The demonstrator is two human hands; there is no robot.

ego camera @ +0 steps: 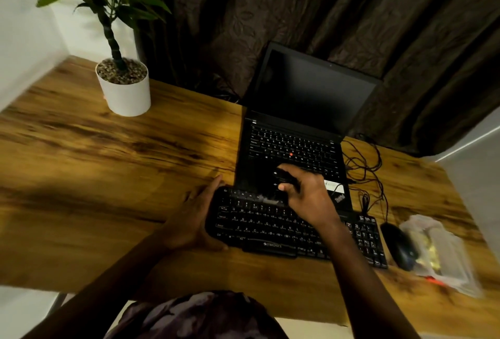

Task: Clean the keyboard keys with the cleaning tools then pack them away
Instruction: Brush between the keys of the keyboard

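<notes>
Black keyboard point(270, 226) between open laptop point(295, 136), mouse point(397, 244) and tangled cables point(365, 165).

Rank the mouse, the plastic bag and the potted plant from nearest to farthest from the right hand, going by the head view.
From the right hand, holding a dark tool over the keyboard:
1. Mouse, right of the keyboard.
2. Plastic bag, just past the mouse, at the table's right edge.
3. Potted plant, far left corner.
</notes>
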